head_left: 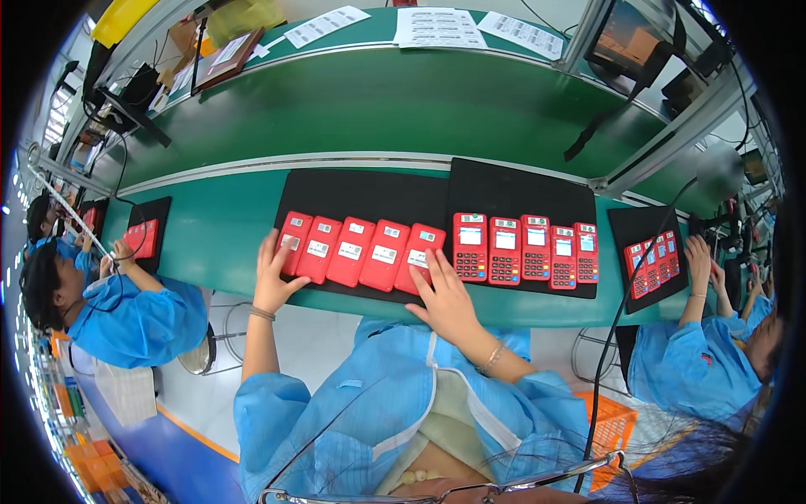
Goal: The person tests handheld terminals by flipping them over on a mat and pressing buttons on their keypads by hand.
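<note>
1. Eyeglasses (537,485), thin-framed: crossing the bottom rim of the view, nearest the camera.
2. Workbench (218,210), green: extending past both central mats, giving side room at left and a narrower strip at right; its front edge is running just below the terminals.
3. Left hand (272,281): fingers are standing spread, gripping nothing; fingertips are lying along the left edge of the leftmost face-down terminal.
4. Face-down terminals (349,252), five, red, white-labelled: lying side by side, tilted, on the left black mat (369,191).
5. Right hand (449,298): fingers are fanning open, unclenched; fingertips are lying over the lower part of the rightmost face-down terminal.
6. Face-up terminals (536,249), five, red: showing screens and keypads on the right black mat (516,186); the first is lying just beside the right fingertips, leaving little room there.
7. Left co-worker (138,315), blue-coated: sitting near red devices (145,238).
8. Panel (378,101), green: rising behind the mats, bounding the back.
9. Cable (604,353), black: hanging at right, crossing the view of the front edge.
10. Crate (617,420), orange: standing below bench level.
11. Right co-worker (697,361), blue-coated: reaching beside more red terminals (651,267).
</note>
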